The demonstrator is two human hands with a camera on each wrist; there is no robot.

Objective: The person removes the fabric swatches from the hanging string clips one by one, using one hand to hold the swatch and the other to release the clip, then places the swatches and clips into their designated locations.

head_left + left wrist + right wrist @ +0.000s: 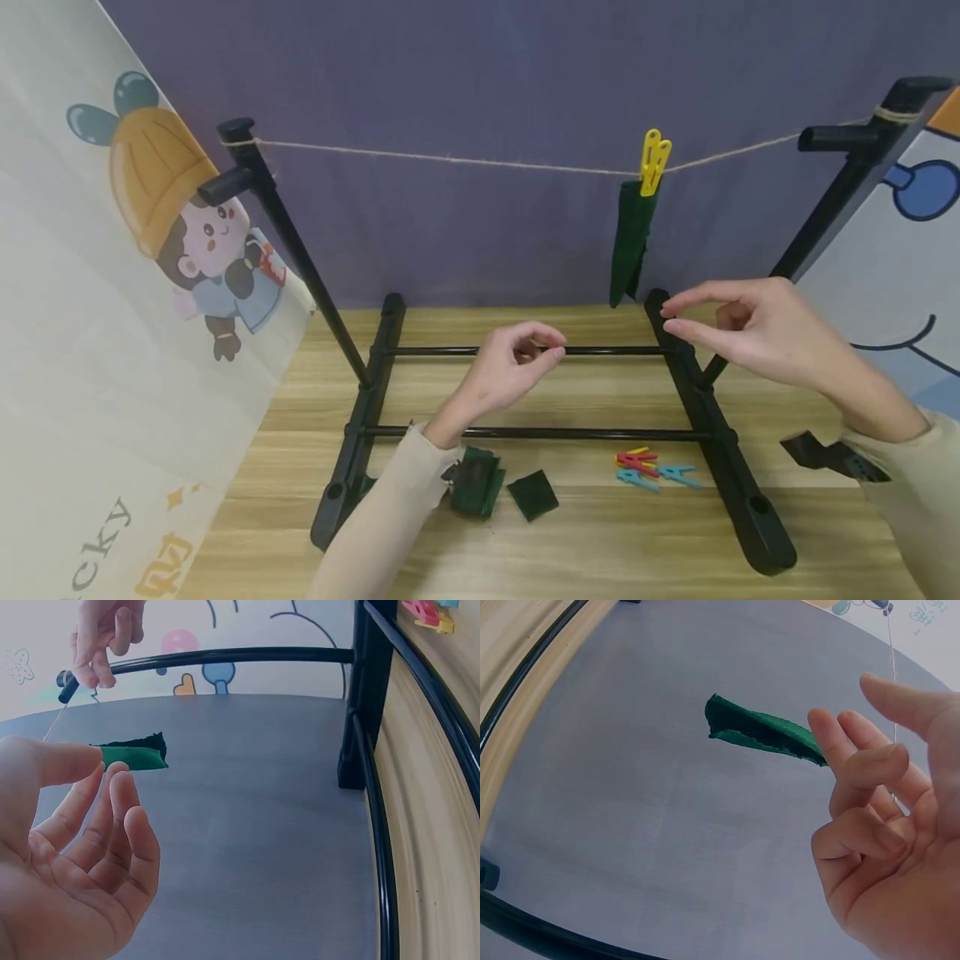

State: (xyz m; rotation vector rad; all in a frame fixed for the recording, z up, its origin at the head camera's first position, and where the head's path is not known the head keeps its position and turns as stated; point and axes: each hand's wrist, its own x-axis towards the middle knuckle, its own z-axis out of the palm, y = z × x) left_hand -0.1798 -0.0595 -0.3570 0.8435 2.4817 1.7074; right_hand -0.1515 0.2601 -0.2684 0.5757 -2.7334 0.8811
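Observation:
A dark green cloth [630, 242] hangs folded over the string [450, 158], clipped by a yellow clothespin [654, 162]. In the head view my left hand [517, 362] is in the air left of the cloth and lower, fingers loosely bent, with nothing in it. To the right of the cloth, my right hand [757, 333] is raised with thumb and index finger apart, also holding nothing. Both wrist views show the cloth beyond the fingertips, partly covered by the left hand [82, 855] in one and the right hand [885, 817] in the other.
A black rack [540, 433] bears the string between its two posts. On the wooden table [570, 567] are a pile of green cloths [474, 483], a single green square [533, 495] and several coloured clothespins [637, 467]. A purple-grey backdrop [450, 67] stands behind.

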